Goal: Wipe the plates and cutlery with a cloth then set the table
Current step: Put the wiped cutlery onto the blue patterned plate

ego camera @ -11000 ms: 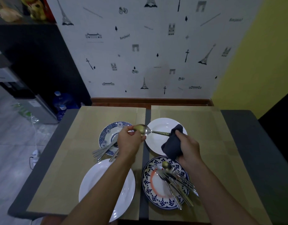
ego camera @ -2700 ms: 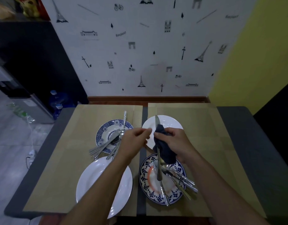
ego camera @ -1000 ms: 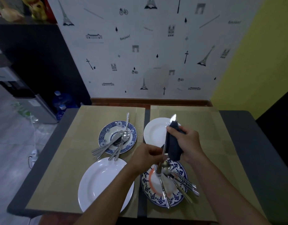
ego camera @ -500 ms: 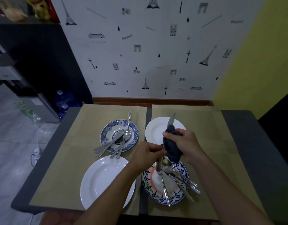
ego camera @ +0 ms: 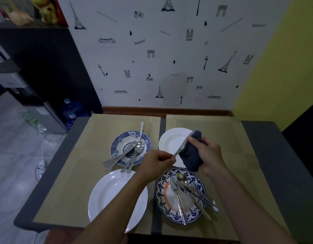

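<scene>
My left hand [ego camera: 156, 160] pinches the handle end of a table knife [ego camera: 183, 146], which slants up to the right over the far white plate [ego camera: 169, 140]. My right hand [ego camera: 207, 154] grips a dark blue cloth [ego camera: 191, 155] folded round the knife's blade. Below them, a blue-patterned plate with an orange ring [ego camera: 159, 192] carries several forks and spoons. The far left blue-patterned plate [ego camera: 117, 145] holds several more pieces of cutlery. A large white plate [ego camera: 106, 192] lies near left, partly under my left forearm.
Two tan placemats [ego camera: 78, 164] cover a dark grey table [ego camera: 275, 155] that stands against a papered wall. Off the table's left edge are water bottles [ego camera: 71, 110], a dispenser and a power strip on the floor.
The knife has tipped from nearly upright to a slant toward the right. My left hand moved up with its handle and the cloth slid along the blade.
</scene>
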